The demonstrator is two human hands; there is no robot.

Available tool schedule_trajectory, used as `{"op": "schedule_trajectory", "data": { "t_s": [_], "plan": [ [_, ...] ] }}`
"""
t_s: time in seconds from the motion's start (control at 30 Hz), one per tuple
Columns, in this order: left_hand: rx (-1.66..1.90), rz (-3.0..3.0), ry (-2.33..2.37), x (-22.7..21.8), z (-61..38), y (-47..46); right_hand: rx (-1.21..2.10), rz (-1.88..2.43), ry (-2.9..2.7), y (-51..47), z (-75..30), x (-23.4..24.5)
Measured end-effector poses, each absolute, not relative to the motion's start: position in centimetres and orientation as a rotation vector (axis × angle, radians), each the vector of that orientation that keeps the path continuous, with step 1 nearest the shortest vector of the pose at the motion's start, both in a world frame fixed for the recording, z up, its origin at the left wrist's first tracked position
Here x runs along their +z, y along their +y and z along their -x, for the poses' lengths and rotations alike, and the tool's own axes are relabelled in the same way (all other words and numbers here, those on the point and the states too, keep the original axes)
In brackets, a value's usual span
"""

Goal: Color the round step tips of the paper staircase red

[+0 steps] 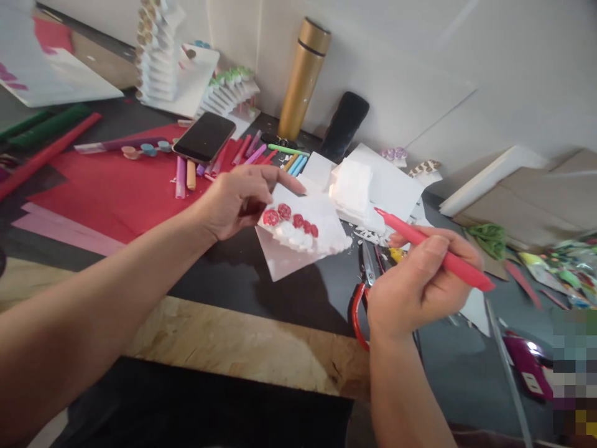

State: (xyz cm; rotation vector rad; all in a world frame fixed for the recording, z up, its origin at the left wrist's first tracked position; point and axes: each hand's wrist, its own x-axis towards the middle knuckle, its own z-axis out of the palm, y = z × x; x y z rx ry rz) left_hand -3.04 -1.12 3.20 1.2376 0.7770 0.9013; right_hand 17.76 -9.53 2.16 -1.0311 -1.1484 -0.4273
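My left hand (247,196) grips a white paper card (321,218) by its left side, index finger stretched along the top edge. Along the card's lower edge runs a row of small round white pieces, and several at the left are coloured red (284,211). In my right hand (420,286) is a red felt-tip marker (438,249), its tip pointing left, a short way to the right of the card and apart from it. Beneath the card shows another white sheet (277,261). Scissors with red handles (361,305) lie close to my right hand.
Several coloured markers (242,149), a phone (205,137) and red paper (107,186) lie at the left. A gold flask (305,78) and a black case (345,124) stand behind. White paper stacks (352,183) sit beyond the card. A metal ruler-like strip (508,373) lies at right.
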Motion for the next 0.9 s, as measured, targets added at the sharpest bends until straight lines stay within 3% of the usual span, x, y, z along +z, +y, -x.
{"op": "schedule_trajectory", "data": {
  "t_s": [0.2, 0.5, 0.9],
  "plan": [
    [0.752, -1.177, 0.646, 1.4, 1.9, -1.1, -0.412, 1.058, -1.195, -9.6, -17.4, 1.8],
    [0.881, -1.189, 0.766, 1.4, 1.6, -1.3, -0.245, 1.112, -1.34, -10.5, -16.8, 0.8],
    [0.887, -1.16, 0.555, 0.6, 2.1, -0.7, -0.389, 1.036, -1.276, -10.1, -16.9, 1.4]
  ]
}}
